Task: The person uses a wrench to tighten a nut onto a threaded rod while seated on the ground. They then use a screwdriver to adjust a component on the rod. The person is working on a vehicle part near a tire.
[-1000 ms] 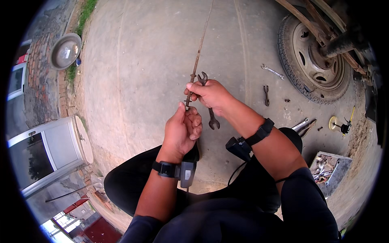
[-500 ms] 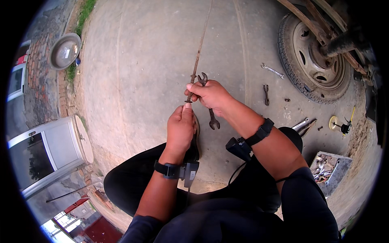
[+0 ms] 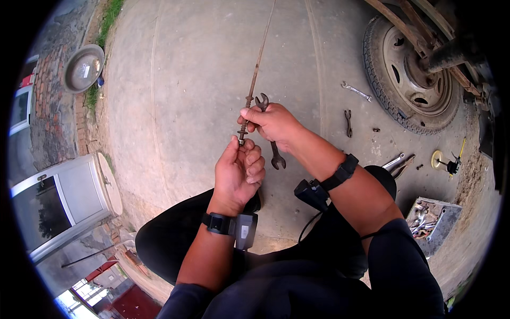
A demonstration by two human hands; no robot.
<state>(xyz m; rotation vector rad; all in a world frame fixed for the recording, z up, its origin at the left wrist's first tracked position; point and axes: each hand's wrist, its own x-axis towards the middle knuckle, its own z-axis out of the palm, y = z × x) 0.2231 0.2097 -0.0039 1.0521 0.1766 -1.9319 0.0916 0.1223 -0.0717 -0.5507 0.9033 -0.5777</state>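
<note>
A long, thin rusty rod point(image 3: 256, 69) runs from the top of the view down to my hands, with a spring and a washer point(image 3: 242, 132) near its lower end. My right hand point(image 3: 276, 126) pinches the rod at the spring between thumb and fingers. Across the same palm lies a dark double open-end wrench point(image 3: 276, 157), its jaws showing above and below the hand. My left hand point(image 3: 238, 173) is turned with curled fingers toward me, thumb and forefinger closed around a small shiny nut point(image 3: 241, 142) at the rod's tip.
At the right stands a wheel with a tyre point(image 3: 390, 90) under a frame. Near it lie a wrench point(image 3: 357, 91), a dark tool point(image 3: 348, 123), another wrench point(image 3: 394, 161) and pliers point(image 3: 406, 166). A toolbox point(image 3: 445, 226) sits beyond my right knee. Far left is a basin point(image 3: 71, 80).
My left hand has rolled over, so its curled fingers now show and the nut at the rod's end is visible. Both hands and the rod's lower end have shifted slightly left.
</note>
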